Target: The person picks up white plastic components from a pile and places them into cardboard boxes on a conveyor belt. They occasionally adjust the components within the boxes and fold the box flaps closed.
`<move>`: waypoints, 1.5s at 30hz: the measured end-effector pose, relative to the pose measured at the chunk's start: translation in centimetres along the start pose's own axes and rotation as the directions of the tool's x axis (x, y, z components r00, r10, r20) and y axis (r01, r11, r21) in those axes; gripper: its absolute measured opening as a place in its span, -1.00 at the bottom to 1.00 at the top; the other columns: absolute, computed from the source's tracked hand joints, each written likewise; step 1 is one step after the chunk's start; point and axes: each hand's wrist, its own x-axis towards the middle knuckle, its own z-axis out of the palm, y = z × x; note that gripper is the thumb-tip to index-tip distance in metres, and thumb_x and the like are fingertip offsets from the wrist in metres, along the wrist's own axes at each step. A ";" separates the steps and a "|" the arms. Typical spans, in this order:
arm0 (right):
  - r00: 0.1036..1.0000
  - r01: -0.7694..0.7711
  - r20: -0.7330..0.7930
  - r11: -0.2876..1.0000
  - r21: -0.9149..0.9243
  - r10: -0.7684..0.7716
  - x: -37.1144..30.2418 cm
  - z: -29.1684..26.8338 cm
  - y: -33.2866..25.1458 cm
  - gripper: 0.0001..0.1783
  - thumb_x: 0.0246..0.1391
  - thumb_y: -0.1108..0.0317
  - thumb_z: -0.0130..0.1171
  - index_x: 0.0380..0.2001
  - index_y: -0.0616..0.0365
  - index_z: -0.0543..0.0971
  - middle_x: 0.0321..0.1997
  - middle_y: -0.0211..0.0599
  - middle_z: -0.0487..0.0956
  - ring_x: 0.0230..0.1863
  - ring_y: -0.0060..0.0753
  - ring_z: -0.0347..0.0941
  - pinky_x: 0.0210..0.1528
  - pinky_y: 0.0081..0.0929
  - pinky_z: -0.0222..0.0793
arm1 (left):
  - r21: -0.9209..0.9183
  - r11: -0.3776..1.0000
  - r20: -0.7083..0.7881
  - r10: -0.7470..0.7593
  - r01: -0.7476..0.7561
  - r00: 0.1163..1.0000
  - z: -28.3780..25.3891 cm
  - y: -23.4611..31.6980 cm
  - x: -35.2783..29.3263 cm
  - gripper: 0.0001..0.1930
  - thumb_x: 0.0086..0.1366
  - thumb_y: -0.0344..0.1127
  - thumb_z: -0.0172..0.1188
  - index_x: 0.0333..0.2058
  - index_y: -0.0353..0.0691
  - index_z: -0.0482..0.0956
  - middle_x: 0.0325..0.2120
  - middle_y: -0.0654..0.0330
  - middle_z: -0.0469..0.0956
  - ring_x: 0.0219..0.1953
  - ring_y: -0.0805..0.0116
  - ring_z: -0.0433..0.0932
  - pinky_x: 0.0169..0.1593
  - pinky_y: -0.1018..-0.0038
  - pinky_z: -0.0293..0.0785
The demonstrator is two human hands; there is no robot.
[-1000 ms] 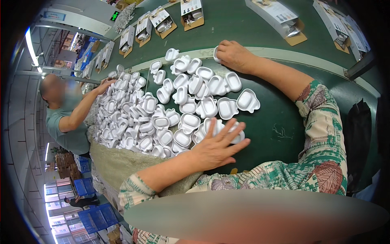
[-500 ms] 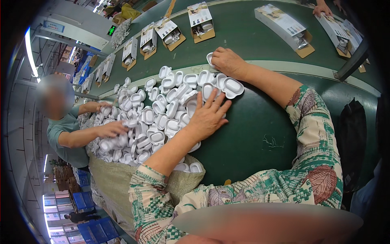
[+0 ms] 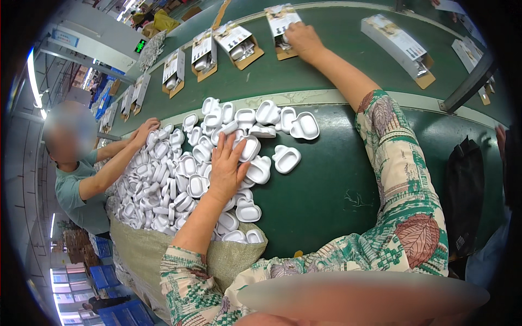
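Left hand lies flat, fingers spread, on the heap of white moulded plastic trays; right hand grips an open printed cardboard box on the green belt

The person's left hand lies flat, fingers spread, on a big heap of small white plastic trays spread over the green table. Their right hand reaches far across to an open box on the green belt, where more open boxes sit in a row. On the left, another person in a green shirt has a hand on the same heap, and a tan sack hangs at the table's edge.
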 end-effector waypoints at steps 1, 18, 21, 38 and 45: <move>0.996 -0.073 -0.046 0.997 -0.025 0.071 -0.5 0.1 1.2 -0.90 -0.09 0.38 0.06 -0.44 0.10 0.52 -0.24 -0.28 0.48 -0.13 -0.22 0.42 -0.23 -0.25 0.37 | -0.020 1.000 -0.006 -0.013 0.012 1.000 0.3 0.1 0.4 -0.46 0.14 -0.17 0.14 0.14 -0.01 0.32 0.24 0.11 0.13 0.32 -0.03 -0.02 0.20 -0.11 0.01; 0.855 0.455 0.079 0.815 0.358 -0.512 -10.4 -12.1 -5.9 -0.91 -0.12 0.36 0.03 -0.49 0.10 0.44 -0.31 -0.29 0.42 -0.18 -0.27 0.35 -0.19 -0.33 0.28 | -0.087 0.981 0.011 -0.174 0.174 0.985 0.9 -2.1 1.4 -0.47 0.21 -0.15 0.06 0.18 0.10 0.27 0.26 0.21 0.12 0.31 0.15 0.03 0.26 -0.09 -0.16; 0.920 0.343 0.125 0.916 0.206 -0.373 -6.1 -9.4 -3.3 -0.87 -0.14 0.43 0.07 -0.41 0.11 0.47 -0.27 -0.28 0.44 -0.13 -0.25 0.35 -0.20 -0.32 0.29 | -0.117 0.981 -0.004 -0.154 0.153 0.988 0.4 -2.4 1.4 -0.46 0.20 -0.13 0.06 0.18 0.08 0.27 0.26 0.20 0.12 0.31 0.15 0.04 0.27 -0.05 -0.16; 0.884 0.309 0.081 0.705 0.638 -0.460 -6.9 -10.3 -9.7 -0.72 -0.18 0.38 0.27 -0.33 0.13 0.46 -0.27 -0.21 0.44 -0.13 -0.11 0.37 -0.13 -0.22 0.32 | -0.124 0.980 -0.032 -0.160 0.155 0.987 0.1 -3.3 0.8 -0.48 0.22 -0.07 0.03 0.18 0.10 0.28 0.26 0.21 0.12 0.31 0.19 0.04 0.27 -0.04 -0.17; 0.820 0.461 0.096 0.750 0.474 -0.564 -8.4 -9.6 -9.4 -0.87 -0.13 0.35 0.13 -0.48 0.12 0.44 -0.28 -0.30 0.46 -0.12 -0.22 0.35 -0.14 -0.31 0.29 | -0.126 0.980 -0.031 -0.162 0.157 0.986 0.6 -3.4 0.8 -0.47 0.22 -0.08 0.05 0.18 0.09 0.28 0.26 0.21 0.13 0.31 0.19 0.05 0.26 -0.04 -0.15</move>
